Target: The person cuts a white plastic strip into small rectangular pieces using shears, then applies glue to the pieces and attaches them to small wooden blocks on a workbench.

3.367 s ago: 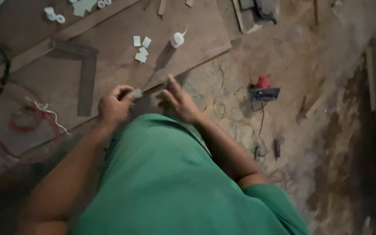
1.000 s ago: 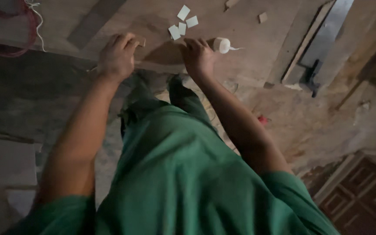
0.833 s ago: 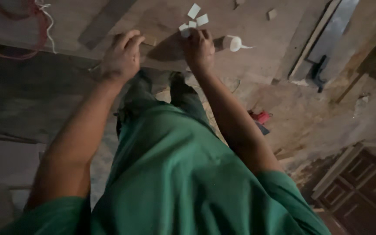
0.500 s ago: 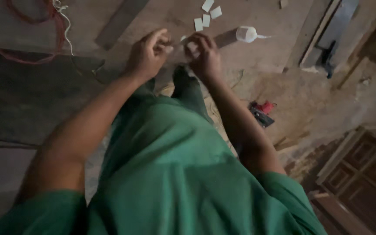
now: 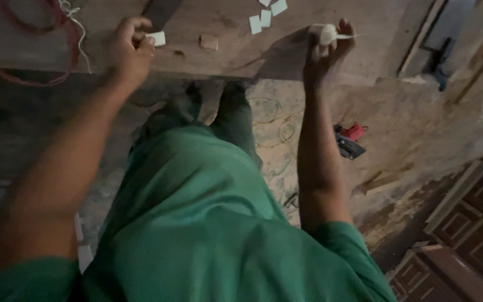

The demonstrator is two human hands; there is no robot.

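Hands sit well apart over the desk [image 5: 236, 50]: the left hand [image 5: 128, 47] pinches a small white tile [image 5: 156, 38], while the right hand [image 5: 325, 47] closes on a white glue bottle [image 5: 326, 33], nozzle pointing right. Half a second ago both hands met near the loose tiles [image 5: 266, 15], with the bottle lying untouched to their right.

No signs or screens in view. One package: a small white glue bottle [image 5: 326, 34] with a thin nozzle pointing right, held over the worktop [image 5: 225, 50] edge. It shows no label from this side.
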